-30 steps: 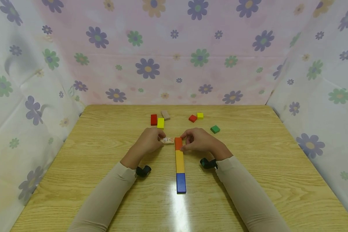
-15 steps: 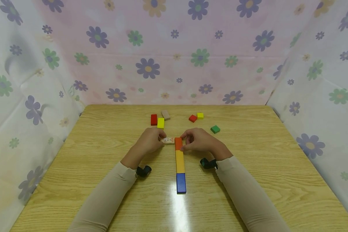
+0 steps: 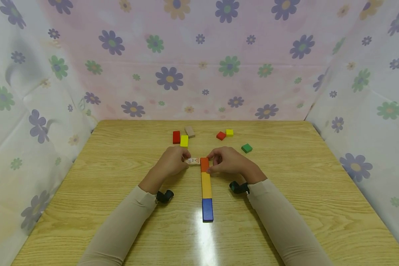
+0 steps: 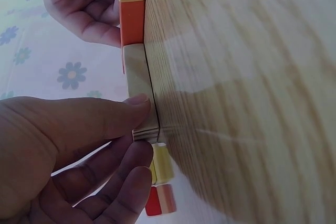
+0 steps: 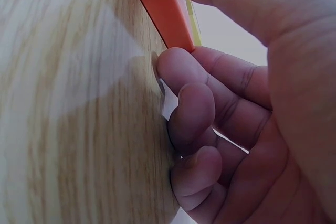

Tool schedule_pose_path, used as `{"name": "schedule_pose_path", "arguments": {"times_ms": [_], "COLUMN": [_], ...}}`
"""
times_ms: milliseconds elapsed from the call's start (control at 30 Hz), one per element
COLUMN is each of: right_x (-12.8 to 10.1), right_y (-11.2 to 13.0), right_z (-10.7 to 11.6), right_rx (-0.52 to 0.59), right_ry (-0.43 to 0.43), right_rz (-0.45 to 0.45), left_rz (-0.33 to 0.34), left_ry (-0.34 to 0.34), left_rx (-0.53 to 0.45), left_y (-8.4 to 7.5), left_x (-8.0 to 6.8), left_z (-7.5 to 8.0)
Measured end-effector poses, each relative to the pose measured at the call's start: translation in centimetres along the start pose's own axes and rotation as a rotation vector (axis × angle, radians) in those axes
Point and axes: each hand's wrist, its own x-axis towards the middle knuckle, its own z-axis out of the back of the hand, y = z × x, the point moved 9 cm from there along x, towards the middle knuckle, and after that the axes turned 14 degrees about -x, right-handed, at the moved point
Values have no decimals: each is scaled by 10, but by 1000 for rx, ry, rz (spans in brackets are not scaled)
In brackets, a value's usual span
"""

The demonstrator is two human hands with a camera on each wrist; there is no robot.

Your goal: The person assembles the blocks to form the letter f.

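Observation:
A row of three blocks runs away from me on the table: a blue block [image 3: 207, 210], a yellow-orange block [image 3: 206, 185] and an orange-red block [image 3: 204, 164] at the far end. My left hand [image 3: 174, 161] pinches a pale wooden block with printed markings [image 3: 194, 161] between thumb and fingers. That block lies crosswise, its right end against the orange-red block's left side; the left wrist view shows its plain side [image 4: 137, 72]. My right hand [image 3: 231, 161] holds the orange-red block, thumb by its near end and index finger at its far end. The other right fingers are curled.
Behind my left hand lie a red block [image 3: 176, 137], a yellow block [image 3: 184, 141] and a plain wooden block [image 3: 190, 132]. Farther right are a small red block [image 3: 221, 136], a small yellow block [image 3: 229, 133] and a green block [image 3: 246, 148]. Flowered cloth [image 3: 203, 88] encloses the table.
My left hand has slid the printed wooden block slightly right, closing a thin gap to the orange-red block. My right hand and the row of blocks look unmoved.

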Motion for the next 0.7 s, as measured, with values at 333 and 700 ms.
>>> {"name": "schedule_pose_path", "arguments": {"times_ms": [333, 700], "right_x": [-1, -1], "right_y": [2, 1], "right_z": [1, 1], "right_rx": [-5, -3], "right_ry": [-1, 1], "right_rz": [2, 11], "left_rz": [-14, -24], "left_ry": [2, 3], "left_rx": [7, 20], "left_y": [-4, -4], "left_x": [-1, -1], "left_z": [0, -1]}}
